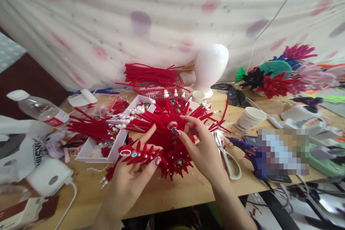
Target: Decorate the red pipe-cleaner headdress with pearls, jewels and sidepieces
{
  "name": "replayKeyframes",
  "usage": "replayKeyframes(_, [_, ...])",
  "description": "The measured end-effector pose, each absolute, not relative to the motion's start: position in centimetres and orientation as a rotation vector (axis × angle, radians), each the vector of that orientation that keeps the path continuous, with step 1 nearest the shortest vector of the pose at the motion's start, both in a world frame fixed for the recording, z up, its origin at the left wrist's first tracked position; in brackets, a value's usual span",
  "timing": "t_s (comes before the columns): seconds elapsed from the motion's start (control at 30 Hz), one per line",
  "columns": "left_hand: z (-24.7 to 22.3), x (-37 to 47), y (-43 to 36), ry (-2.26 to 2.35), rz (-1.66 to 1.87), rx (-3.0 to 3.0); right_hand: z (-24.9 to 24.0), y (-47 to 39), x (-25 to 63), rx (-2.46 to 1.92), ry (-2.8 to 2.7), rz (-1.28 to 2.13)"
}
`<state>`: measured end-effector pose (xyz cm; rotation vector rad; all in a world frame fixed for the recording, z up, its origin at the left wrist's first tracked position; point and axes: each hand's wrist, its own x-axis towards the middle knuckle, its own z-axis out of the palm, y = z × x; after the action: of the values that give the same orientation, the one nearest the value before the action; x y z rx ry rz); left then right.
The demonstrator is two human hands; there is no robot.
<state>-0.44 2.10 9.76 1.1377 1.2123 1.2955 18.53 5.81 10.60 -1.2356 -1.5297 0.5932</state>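
Note:
A large red headpiece (175, 151) of fuzzy stems tipped with white beads stands in the middle of the wooden table. At its left side my left hand (132, 178) holds a red leaf-shaped piece (141, 153) with oval gems and pearls, the thumb pressed on its right end and the index finger raised. My right hand (202, 143) is at the headpiece's upper front, thumb and index finger around a round jewelled ornament (173, 126). The palm side of that hand is partly hidden among the red stems.
White trays (118, 143) of beads lie left, near a plastic bottle (40, 109). Behind are a red basket (159, 91) and a foam head (211, 66). Scissors (229, 161), a blue glue gun (249, 152), paper cups (250, 118) and a partly pixelated phone are right.

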Motion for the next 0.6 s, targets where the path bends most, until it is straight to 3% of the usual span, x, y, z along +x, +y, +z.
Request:
replayKeyframes(0.27, [11.6,0.6,4.0,1.107,1.294,1.185,9.6,6.1,19.0,-1.160,-1.459,0.748])
replayKeyframes(0.6, [8.9,0.0,6.2,0.876,1.187,0.991,9.1,5.8,19.5,-1.193,-1.514,0.657])
